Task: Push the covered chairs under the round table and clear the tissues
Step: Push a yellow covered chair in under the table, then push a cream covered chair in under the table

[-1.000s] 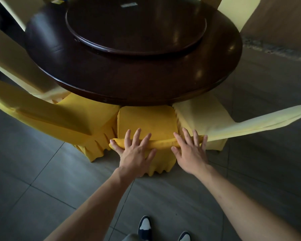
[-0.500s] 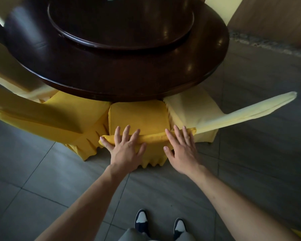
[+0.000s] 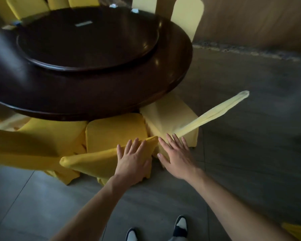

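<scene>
Pressing flat on the backrest top of the yellow covered chair [image 3: 111, 134], already tucked under the round table [image 3: 174, 80], the left hand [image 3: 134, 162] is spread open and grasps nothing, the right hand [image 3: 175, 159] likewise; slack, slippery cloth is judged best pushed at the stiff top rail.

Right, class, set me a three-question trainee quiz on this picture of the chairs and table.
1. True or false: the left hand lies flat on the backrest of the deep yellow covered chair.
2. Which chair is the right hand nearest? A) the pale yellow covered chair B) a bare wooden chair
3. Fill in: small white crumpled tissues lie on the far edge of the dark round wooden ____.

Key: 1 true; 2 A; 3 table.
</scene>
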